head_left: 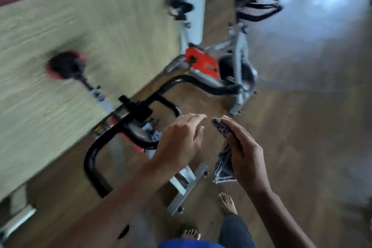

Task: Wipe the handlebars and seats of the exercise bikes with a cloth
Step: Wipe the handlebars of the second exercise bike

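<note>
Right hand (241,153): fingers clamped on cloth (223,167). Left hand (181,141): fingers apart, nothing held. Handlebars (90,159): just left of left fingers; cloth best spread flat before wiping.

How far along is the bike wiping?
Done: cannot tell; no surface shows wiping, and the picture is blurred. In hand: the right hand grips the cloth in the air, the left hand is open by the near handlebar. Left, apparently: that handlebar, the near seat, the far handlebar and far seat, none touched by the cloth.
</note>
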The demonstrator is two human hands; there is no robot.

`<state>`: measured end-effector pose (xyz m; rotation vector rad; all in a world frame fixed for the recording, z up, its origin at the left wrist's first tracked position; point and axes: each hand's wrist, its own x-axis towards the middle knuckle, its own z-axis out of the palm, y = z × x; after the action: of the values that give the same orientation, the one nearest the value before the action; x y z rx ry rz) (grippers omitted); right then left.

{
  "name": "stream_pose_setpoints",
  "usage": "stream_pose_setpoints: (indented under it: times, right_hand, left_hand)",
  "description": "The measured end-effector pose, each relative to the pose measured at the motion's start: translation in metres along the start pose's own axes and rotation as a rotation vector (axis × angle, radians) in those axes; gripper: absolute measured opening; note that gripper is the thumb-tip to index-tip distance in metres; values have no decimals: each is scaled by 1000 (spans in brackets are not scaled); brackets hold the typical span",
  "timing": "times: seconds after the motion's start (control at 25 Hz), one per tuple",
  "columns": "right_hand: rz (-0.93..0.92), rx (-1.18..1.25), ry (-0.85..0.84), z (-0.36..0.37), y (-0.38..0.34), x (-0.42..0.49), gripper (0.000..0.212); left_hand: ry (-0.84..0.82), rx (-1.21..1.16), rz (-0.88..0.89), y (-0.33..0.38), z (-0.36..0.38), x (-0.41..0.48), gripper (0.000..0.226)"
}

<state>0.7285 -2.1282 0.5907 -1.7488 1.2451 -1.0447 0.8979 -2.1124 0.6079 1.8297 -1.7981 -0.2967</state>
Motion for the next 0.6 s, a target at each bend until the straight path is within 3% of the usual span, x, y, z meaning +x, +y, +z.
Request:
stream_pose_setpoints:
  times: [0.16, 0.32, 0.6]
  right_hand:
    - [-191, 131, -436, 36, 4, 43, 41]
    - [-331, 184, -828, 51, 2, 60, 38]
    - [-415, 293, -1216, 78, 3, 28, 38]
  left_hand:
    - [196, 82, -344, -12, -12, -22, 32]
    - [411, 213, -726, 23, -17, -61, 31]
    - [866, 449, -1137, 57, 15, -141, 29]
